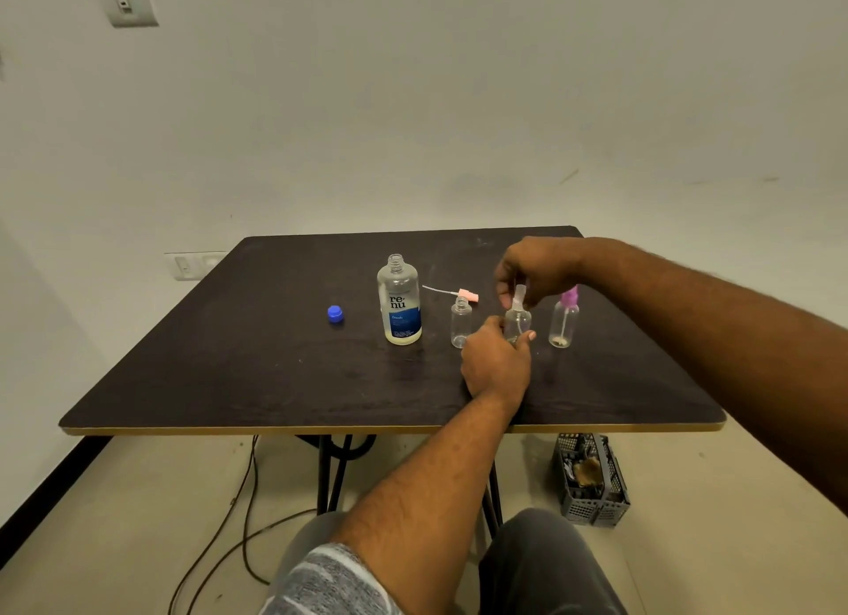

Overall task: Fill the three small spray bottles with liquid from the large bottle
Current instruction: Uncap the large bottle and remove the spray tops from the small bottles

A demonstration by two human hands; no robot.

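Note:
The large clear bottle (399, 300) with a blue label stands uncapped on the dark table (229, 376); its blue cap (335, 314) lies to the left. Three small clear bottles stand to its right. The left small bottle (460, 322) is open, and its pink spray head (465, 294) with tube lies behind it. My left hand (498, 362) grips the middle small bottle (517, 322) around its base. My right hand (534, 268) pinches that bottle's clear spray head (519, 295) from above. The right small bottle (564, 323) carries a purple spray head.
A grey plastic basket (592, 481) with odds and ends sits on the floor under the table's front right. Cables (243, 513) trail over the floor by the black table legs. The wall stands close behind the table's far edge.

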